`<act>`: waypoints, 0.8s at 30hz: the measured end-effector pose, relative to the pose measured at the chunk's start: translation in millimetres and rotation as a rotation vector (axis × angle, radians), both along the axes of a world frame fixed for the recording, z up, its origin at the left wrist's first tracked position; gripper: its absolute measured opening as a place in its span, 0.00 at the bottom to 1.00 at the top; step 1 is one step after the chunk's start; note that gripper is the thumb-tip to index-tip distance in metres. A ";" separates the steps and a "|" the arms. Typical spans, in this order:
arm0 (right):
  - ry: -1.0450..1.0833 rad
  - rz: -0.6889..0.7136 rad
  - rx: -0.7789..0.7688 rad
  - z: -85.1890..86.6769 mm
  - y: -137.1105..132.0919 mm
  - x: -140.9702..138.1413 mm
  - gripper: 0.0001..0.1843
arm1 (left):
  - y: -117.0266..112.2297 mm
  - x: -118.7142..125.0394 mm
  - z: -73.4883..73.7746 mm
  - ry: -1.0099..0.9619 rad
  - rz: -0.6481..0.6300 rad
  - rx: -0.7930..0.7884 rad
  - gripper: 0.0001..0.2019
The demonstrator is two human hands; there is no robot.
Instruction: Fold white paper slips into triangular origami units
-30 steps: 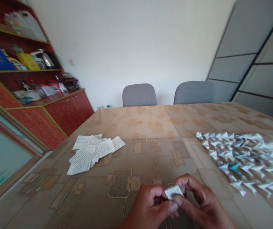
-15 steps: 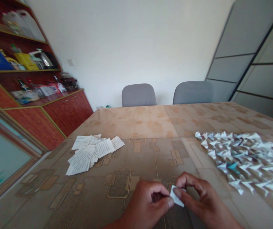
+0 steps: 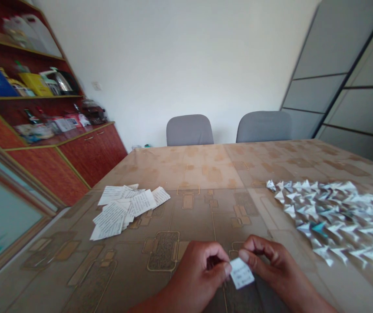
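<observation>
Turned since the last frame: small white square of printed paper (image 3: 242, 274), its print now facing the camera. Left hand (image 3: 199, 267) fingers pinch its left side, right hand (image 3: 269, 261) fingers pinch its top corner. Paper is held over the brown patterned table (image 3: 202, 228), between loose white printed paper slips (image 3: 124, 213) (overlapping pile, left) and rows of pointed white folded-paper pieces (image 3: 338, 229), right.

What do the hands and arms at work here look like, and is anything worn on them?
These are a person's own: the left hand and right hand are bare, without gloves, and no ring, watch, cable or marking shows. The forearms are bare as far as they are in view; no sleeve is visible.
</observation>
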State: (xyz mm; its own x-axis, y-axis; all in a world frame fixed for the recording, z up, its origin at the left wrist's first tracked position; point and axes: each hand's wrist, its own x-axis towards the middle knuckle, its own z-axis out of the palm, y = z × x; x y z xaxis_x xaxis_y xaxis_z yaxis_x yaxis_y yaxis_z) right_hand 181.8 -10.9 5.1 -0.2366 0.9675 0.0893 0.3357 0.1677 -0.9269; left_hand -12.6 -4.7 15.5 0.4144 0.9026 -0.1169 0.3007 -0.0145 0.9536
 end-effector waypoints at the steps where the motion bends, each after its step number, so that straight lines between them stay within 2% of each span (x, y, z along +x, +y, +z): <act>1: -0.007 -0.044 0.013 2.4 1.1 2.3 0.23 | 0.6 -0.7 -1.4 -0.021 0.000 -0.038 0.07; 3: -0.017 -0.100 0.052 5.5 1.4 3.8 0.24 | 0.9 -1.2 -5.9 -0.057 0.000 -0.099 0.07; 7: -0.026 0.063 0.007 0.6 -3.2 -5.9 0.19 | -0.1 1.2 -13.3 -0.051 0.019 -0.055 0.06; 10: 0.013 0.084 -0.053 -4.9 -3.4 -11.5 0.18 | 1.9 2.6 -12.2 -0.031 0.034 -0.021 0.06; 14: -0.014 -0.064 0.055 -0.1 1.5 -3.2 0.06 | 6.9 0.6 -6.6 -0.100 0.031 -0.081 0.08; 16: -0.074 -0.163 0.133 4.7 2.8 2.3 0.06 | 8.6 -1.2 -5.0 -0.155 0.056 -0.140 0.09; 18: -0.093 -0.194 0.161 7.6 2.2 3.7 0.09 | 9.2 -2.3 -4.8 -0.207 0.071 -0.185 0.10; 21: -0.010 -0.064 0.061 6.3 -1.0 -3.5 0.13 | 8.9 -1.8 -6.4 -0.249 0.079 -0.190 0.10; 24: 0.071 0.040 -0.030 0.8 -3.6 -12.8 0.09 | 8.5 -0.1 -8.9 -0.267 0.092 -0.174 0.10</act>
State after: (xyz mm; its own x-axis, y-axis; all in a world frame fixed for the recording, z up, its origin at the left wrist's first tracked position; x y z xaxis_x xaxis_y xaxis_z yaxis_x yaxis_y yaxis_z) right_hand 169.0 -14.5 5.9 -0.2694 0.9598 0.0787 0.2629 0.1519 -0.9528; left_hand -12.7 3.8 6.6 0.3689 0.9137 -0.1705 0.0319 0.1709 0.9848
